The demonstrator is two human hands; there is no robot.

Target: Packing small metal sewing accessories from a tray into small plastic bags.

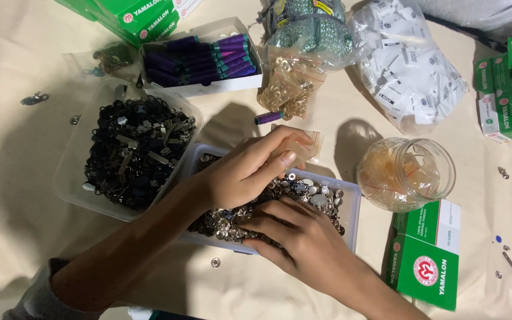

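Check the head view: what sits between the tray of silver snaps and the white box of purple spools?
A loose purple spool lies on the cloth between the tray of silver snaps and the white box, visible in the head view.

A shallow clear plastic tray (351,204) heaped with small round silver metal snap buttons (318,194) lies on the cream cloth, just beside a black-filled tub. A small clear plastic bag (304,145) hangs, pinched, above its far edge.

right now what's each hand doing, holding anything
Left hand: closed on a small clear plastic bag over the tray of metal snaps.
Right hand: open, fingers spread flat on the snaps, holding nothing visible.
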